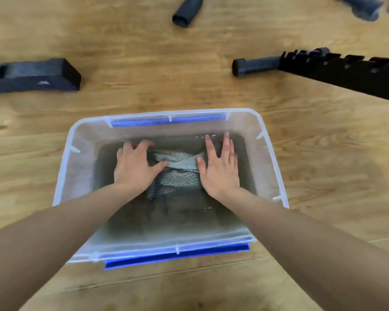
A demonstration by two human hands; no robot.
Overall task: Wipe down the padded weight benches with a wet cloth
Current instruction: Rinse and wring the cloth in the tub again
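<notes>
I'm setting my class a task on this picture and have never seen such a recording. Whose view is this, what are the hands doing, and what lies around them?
No machine here: a person wears a camera on the head, looking down at the work. A clear plastic tub with blue handles stands on a wooden floor. It holds murky water and a grey cloth. The left hand bends its fingers over the cloth; the right hand presses it with straight fingers. The black bars around are probably feet of gym equipment.

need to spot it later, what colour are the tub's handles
Blue handles on the clear tub, best in the head view.
</notes>
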